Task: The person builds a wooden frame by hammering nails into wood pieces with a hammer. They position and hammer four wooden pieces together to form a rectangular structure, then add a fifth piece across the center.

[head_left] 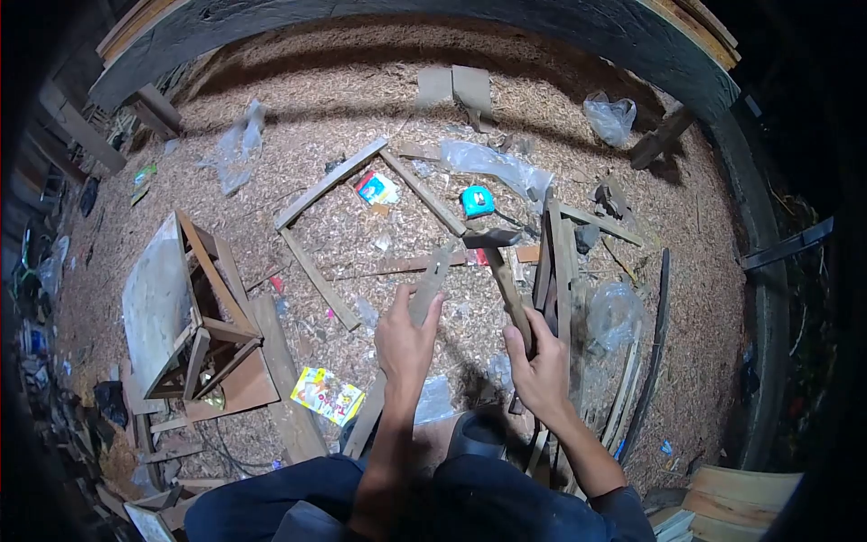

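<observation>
My left hand [402, 343] is closed around a flat wooden slat [428, 287], which points up and away from me. A small dark mark shows near the slat's far end. In my right hand [542, 366] is a hammer [508, 285], gripped low on its wooden handle. The dark hammer head [492, 238] is raised just right of the slat's tip. Beyond it, a turquoise tape measure [477, 200] lies on the ground. Joined wooden strips [332, 183] form an angled frame ahead of my left hand.
Wood shavings [343, 104] cover the ground. A small wooden stool-like piece [194, 325] lies tipped on the left. Upright wooden strips [562, 271] stand right of the hammer. Plastic bags [614, 314], a yellow wrapper [328, 396] and a long board [287, 379] lie around me.
</observation>
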`<state>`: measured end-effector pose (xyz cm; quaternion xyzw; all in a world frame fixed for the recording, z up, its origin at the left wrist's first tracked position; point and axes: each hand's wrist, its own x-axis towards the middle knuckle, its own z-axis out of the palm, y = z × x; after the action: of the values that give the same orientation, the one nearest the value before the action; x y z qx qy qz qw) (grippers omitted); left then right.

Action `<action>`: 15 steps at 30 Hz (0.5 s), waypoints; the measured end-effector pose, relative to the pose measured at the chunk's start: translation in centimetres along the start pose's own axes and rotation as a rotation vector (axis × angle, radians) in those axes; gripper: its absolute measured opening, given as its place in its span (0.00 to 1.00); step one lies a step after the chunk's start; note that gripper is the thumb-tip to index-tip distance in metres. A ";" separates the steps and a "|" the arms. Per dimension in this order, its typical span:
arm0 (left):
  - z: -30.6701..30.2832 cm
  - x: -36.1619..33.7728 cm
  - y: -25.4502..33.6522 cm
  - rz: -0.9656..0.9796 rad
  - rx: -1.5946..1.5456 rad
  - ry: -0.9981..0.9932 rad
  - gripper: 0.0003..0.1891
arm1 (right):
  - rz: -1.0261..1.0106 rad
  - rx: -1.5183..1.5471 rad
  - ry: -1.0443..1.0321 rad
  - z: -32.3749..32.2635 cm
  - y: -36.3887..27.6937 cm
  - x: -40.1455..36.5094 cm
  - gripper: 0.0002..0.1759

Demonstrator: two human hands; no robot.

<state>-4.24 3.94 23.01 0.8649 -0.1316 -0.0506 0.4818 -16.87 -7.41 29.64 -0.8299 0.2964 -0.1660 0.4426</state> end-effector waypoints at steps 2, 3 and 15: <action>0.1 0.5 -0.6 -0.084 0.258 -0.142 0.18 | 0.001 -0.066 0.000 1.0 1.2 0.8 0.17; 0.7 0.9 -1.4 -0.085 0.253 -0.147 0.18 | -0.092 -0.095 0.022 2.1 3.0 1.4 0.18; 7.1 0.3 -13.7 -0.239 0.367 -0.494 0.20 | -0.138 -0.509 -0.300 9.6 15.0 -0.2 0.25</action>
<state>-3.03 4.89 7.63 0.9082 -0.1492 -0.2903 0.2620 -17.03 -7.70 11.86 -0.9476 0.2025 0.0082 0.2470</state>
